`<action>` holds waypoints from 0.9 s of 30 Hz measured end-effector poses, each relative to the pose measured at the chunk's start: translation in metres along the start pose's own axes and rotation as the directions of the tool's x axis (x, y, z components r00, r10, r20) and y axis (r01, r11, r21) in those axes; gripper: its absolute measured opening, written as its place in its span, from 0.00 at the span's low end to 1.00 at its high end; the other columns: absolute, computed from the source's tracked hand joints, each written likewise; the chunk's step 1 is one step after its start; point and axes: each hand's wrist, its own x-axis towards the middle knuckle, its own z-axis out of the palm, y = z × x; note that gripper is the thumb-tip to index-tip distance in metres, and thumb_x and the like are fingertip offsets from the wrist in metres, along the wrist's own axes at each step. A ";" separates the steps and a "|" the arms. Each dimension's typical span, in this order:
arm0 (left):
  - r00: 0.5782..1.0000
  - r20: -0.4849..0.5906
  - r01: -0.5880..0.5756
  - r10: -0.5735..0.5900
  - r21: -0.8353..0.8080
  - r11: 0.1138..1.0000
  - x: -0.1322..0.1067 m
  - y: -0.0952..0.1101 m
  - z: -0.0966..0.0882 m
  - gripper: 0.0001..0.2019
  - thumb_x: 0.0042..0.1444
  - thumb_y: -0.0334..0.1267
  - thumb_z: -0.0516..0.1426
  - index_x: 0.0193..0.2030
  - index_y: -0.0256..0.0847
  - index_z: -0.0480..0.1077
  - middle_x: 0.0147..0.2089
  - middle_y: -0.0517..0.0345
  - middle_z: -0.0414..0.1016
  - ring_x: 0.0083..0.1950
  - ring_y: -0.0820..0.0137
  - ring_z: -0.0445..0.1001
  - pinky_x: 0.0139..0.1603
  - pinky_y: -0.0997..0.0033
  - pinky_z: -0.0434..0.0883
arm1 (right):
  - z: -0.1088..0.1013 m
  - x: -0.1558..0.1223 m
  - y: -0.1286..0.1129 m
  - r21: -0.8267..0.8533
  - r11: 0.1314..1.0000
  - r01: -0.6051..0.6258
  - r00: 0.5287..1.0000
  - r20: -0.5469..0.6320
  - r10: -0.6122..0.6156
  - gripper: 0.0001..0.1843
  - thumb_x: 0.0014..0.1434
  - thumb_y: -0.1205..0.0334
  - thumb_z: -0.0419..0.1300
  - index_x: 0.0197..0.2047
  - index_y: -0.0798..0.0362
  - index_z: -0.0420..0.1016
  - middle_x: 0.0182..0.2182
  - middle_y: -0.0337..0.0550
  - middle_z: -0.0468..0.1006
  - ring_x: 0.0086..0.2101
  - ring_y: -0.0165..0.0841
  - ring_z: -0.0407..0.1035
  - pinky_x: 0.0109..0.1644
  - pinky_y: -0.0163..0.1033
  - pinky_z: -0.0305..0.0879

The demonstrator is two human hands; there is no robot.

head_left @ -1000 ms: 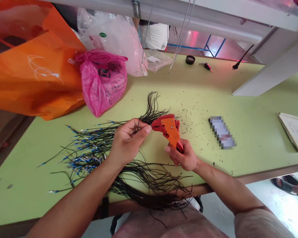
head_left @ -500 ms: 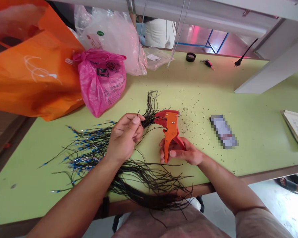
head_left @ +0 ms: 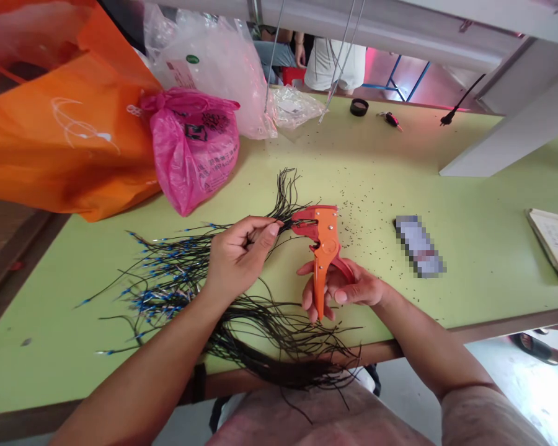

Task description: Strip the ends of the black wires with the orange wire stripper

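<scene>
My left hand (head_left: 239, 251) pinches a thin black wire, most of it hidden by the fingers, close to the jaws of an orange and red wire stripper (head_left: 326, 238). My right hand (head_left: 341, 288) is wrapped round the stripper's handles and holds it upright. Whether the wire's tip sits inside the jaws I cannot tell. Under and behind my left hand lies a bundle of black wires (head_left: 181, 241) with blue terminals at their left ends. A second heap of black wires (head_left: 279, 337) lies nearer me and hangs over the table's front edge.
An orange bag (head_left: 74, 136), a pink plastic bag (head_left: 195, 148) and clear plastic bags (head_left: 214, 68) stand at the back left. Small black scraps (head_left: 358, 210) dot the green table (head_left: 474, 241). A blurred-out phone-like object (head_left: 418, 246) lies to the right. People are partly visible beyond the table.
My left hand has moved right, toward the stripper's jaws, with the wire in its fingers. The stripper has shifted slightly right, and its handles look more spread.
</scene>
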 end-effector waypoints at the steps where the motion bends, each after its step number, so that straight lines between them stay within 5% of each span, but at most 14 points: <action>1: 1.000 0.003 0.004 -0.004 0.013 1.000 0.001 -0.001 0.000 0.11 0.60 0.45 0.68 0.39 0.39 0.83 0.23 0.65 0.66 0.25 0.75 0.59 0.26 0.74 0.59 | 0.000 -0.001 -0.002 0.012 1.000 0.011 0.999 0.036 -0.011 0.33 0.67 0.53 0.73 0.70 0.51 0.70 0.48 0.56 0.87 0.40 0.41 0.86 0.30 0.33 0.70; 6: 0.999 0.026 0.037 -0.036 -0.039 0.999 0.007 -0.009 0.000 0.14 0.59 0.49 0.68 0.42 0.40 0.81 0.24 0.65 0.65 0.26 0.74 0.59 0.26 0.74 0.58 | 0.005 -0.008 -0.013 -0.076 0.995 0.058 0.998 0.035 -0.056 0.25 0.69 0.61 0.71 0.67 0.51 0.75 0.46 0.54 0.87 0.42 0.39 0.86 0.33 0.33 0.67; 13: 0.996 0.076 -0.047 0.048 -0.018 0.999 0.003 -0.008 -0.001 0.10 0.59 0.45 0.68 0.38 0.40 0.82 0.22 0.67 0.61 0.24 0.76 0.56 0.24 0.77 0.55 | -0.002 -0.003 -0.004 -0.130 0.990 -0.061 0.994 -0.093 0.049 0.29 0.68 0.60 0.73 0.68 0.53 0.72 0.45 0.50 0.85 0.41 0.36 0.85 0.26 0.29 0.61; 27: 0.987 0.157 -0.009 0.014 -0.027 1.000 -0.002 0.006 -0.008 0.09 0.54 0.42 0.70 0.34 0.39 0.80 0.21 0.66 0.64 0.21 0.79 0.52 0.21 0.78 0.50 | 0.001 -0.003 -0.003 -0.221 0.974 -0.060 0.986 -0.166 0.023 0.27 0.68 0.58 0.74 0.65 0.56 0.72 0.41 0.48 0.84 0.39 0.33 0.81 0.34 0.33 0.68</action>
